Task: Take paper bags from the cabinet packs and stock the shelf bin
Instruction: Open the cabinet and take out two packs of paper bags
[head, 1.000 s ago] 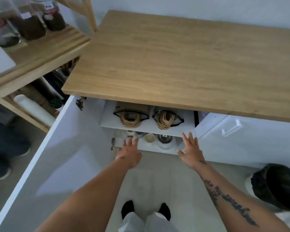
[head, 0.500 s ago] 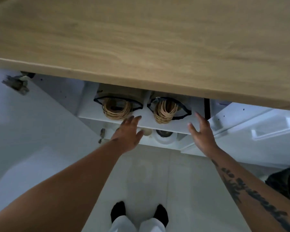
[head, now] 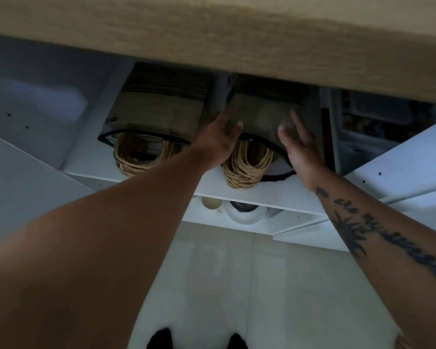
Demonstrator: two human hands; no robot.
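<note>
- Head camera looks down under a wooden worktop [head: 212, 34] into an open white cabinet.
- Two packs of brown paper bags lie side by side on the upper cabinet shelf [head: 275, 190]: a left pack [head: 159, 109] and a right pack [head: 262, 114].
- Each pack lies flat, long axis running front to back, with its bundle of twine handles [head: 247, 167] hanging over the shelf's front edge toward the viewer.
- Two hands reach in, both at the right pack.
- Left hand [head: 219, 139] is open, fingers spread, at the pack's left front corner.
- Right hand [head: 300, 144] is open, fingers extended, at its right side.
- Whether either hand touches the pack cannot be told through the blur.
</note>
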